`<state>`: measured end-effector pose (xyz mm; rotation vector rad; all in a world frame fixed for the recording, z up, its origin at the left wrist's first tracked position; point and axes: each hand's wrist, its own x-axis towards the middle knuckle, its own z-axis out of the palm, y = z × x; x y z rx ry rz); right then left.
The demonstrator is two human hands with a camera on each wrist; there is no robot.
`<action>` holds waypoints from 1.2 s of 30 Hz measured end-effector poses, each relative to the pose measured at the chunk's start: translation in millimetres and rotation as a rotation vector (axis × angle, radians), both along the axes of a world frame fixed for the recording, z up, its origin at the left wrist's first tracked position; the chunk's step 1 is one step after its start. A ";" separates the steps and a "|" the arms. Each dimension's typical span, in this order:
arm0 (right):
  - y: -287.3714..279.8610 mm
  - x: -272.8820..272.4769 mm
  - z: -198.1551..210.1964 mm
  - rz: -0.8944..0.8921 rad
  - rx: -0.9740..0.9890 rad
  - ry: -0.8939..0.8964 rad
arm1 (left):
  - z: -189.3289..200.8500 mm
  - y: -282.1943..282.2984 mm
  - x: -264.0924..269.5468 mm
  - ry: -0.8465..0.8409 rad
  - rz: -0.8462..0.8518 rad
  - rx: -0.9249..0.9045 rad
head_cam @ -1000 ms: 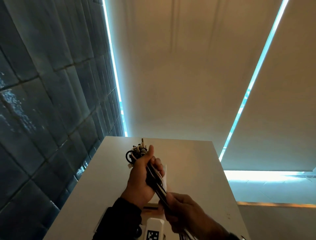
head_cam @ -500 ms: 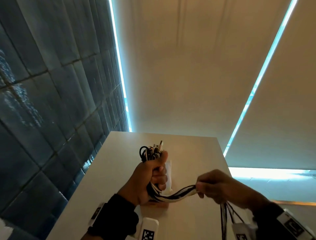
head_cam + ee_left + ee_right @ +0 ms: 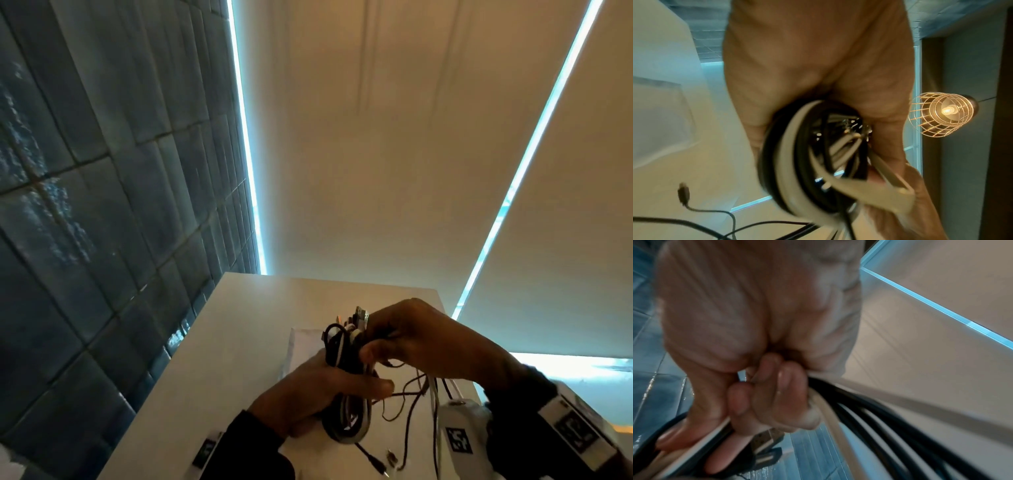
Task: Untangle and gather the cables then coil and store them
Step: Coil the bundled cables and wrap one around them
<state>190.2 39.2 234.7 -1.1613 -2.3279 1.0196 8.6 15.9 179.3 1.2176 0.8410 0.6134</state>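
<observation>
Left hand is clenching the cable bundle at mid-length above the white table, likely pinning the loops. Right hand is gripping the connector end, apparently folding strands over. Bundle is running upright, plugs pointing up and away; loose tails are dangling below.

Cable bundle between both hands, above table
</observation>
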 end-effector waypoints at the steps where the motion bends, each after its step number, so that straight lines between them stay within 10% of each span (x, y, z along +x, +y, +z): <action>1: 0.6 -1.3 -0.5 -0.018 0.001 0.016 | -1.2 -0.3 -1.3 -0.039 0.003 -0.009; 14: -10.6 37.3 -69.3 -0.157 -0.545 0.624 | 1.7 0.5 -10.3 -0.375 0.243 -0.238; 20: -31.3 30.5 -94.7 -0.544 -0.438 0.702 | -11.0 6.2 -11.4 -0.407 0.412 -0.285; 24: -39.3 -2.9 -72.0 -0.755 0.130 0.458 | -21.9 5.5 4.1 -0.312 0.419 -0.298; 27: -51.6 -32.9 -61.0 -0.535 0.377 0.304 | -23.6 9.0 10.5 -0.315 0.377 -0.301; 36: -56.0 -58.1 -54.5 -0.227 0.324 -0.243 | -30.8 14.3 12.3 -0.192 0.527 -0.281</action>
